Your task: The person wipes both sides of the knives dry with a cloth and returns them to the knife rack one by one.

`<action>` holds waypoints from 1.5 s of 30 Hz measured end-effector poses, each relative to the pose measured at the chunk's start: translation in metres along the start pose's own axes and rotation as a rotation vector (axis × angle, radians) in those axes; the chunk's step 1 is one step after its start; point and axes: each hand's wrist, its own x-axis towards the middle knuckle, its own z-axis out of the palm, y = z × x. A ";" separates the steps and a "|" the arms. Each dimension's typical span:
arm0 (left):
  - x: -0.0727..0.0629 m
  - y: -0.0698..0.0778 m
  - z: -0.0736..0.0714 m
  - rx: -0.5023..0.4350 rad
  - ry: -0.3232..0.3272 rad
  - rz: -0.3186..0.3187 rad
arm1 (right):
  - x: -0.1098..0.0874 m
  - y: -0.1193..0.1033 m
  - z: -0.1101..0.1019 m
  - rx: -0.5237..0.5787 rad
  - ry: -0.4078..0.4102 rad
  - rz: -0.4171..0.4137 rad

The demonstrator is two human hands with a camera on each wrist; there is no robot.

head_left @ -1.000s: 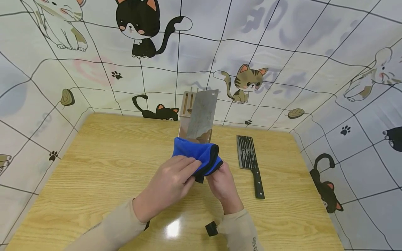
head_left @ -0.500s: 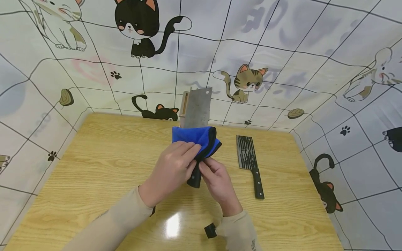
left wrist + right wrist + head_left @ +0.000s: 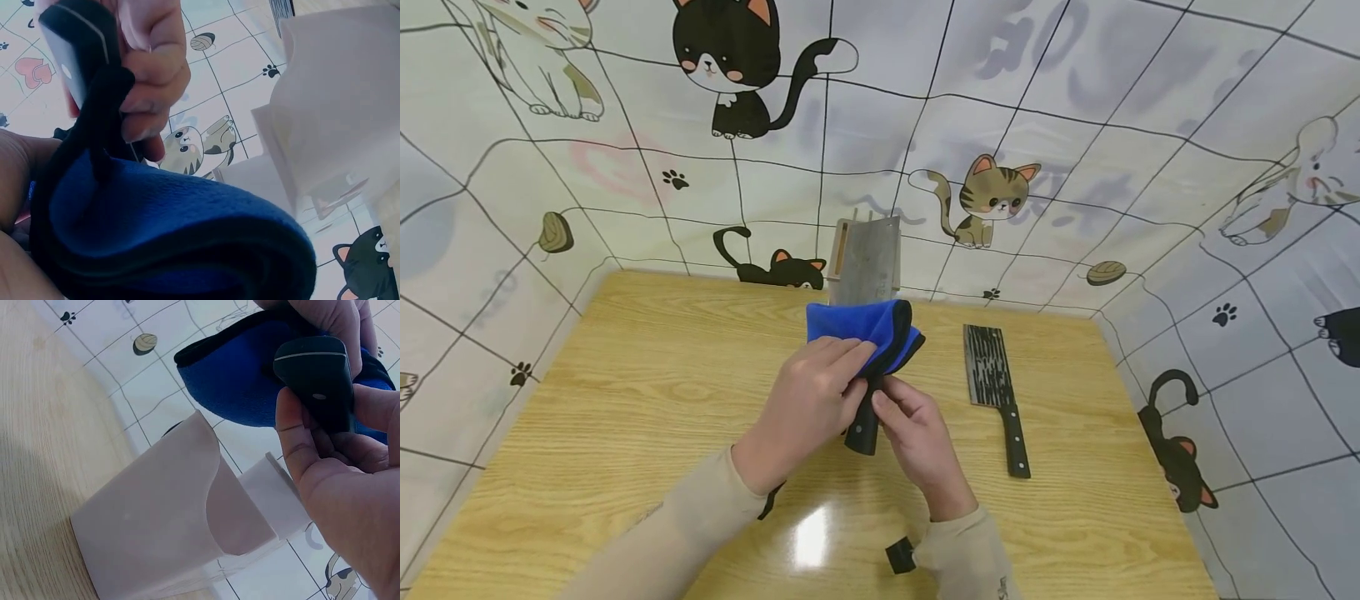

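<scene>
In the head view my left hand (image 3: 805, 396) grips a folded blue cloth (image 3: 850, 321) with black edging, wrapped over the lower blade of a cleaver (image 3: 868, 262). The plain grey blade points away from me, above the cloth. My right hand (image 3: 921, 437) pinches the cleaver's black handle (image 3: 862, 429) between thumb and fingers, just below the cloth. The right wrist view shows the handle's butt end with a rivet, the right thumb and fingers on either side. Seen from the left wrist, the cloth (image 3: 187, 200) curls in a loop beside the handle; the blade is hidden there.
Behind the raised blade stands a pale knife holder (image 3: 837, 254), seen larger in the right wrist view as a tilted holder (image 3: 150, 512). A second cleaver (image 3: 988, 367) with a black-streaked blade lies on the wooden table (image 3: 662, 375) at right. Cat-print sheeting (image 3: 880, 125) encloses the back and sides.
The left hand and cloth have moved up toward the blade, uncovering the handle. My right hand has come from under the cloth onto the handle. The blade has swung slightly left.
</scene>
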 end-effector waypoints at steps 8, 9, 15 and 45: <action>-0.011 0.009 -0.001 0.034 -0.006 0.028 | -0.001 0.002 0.000 0.014 0.037 -0.001; -0.012 0.010 -0.001 0.037 -0.011 0.033 | -0.001 0.002 0.000 0.014 0.044 -0.002; -0.018 0.017 -0.005 0.025 -0.017 0.031 | -0.002 0.002 0.000 0.031 0.069 -0.007; -0.029 0.026 -0.014 -0.011 -0.073 0.067 | 0.002 0.001 -0.002 0.054 0.095 -0.051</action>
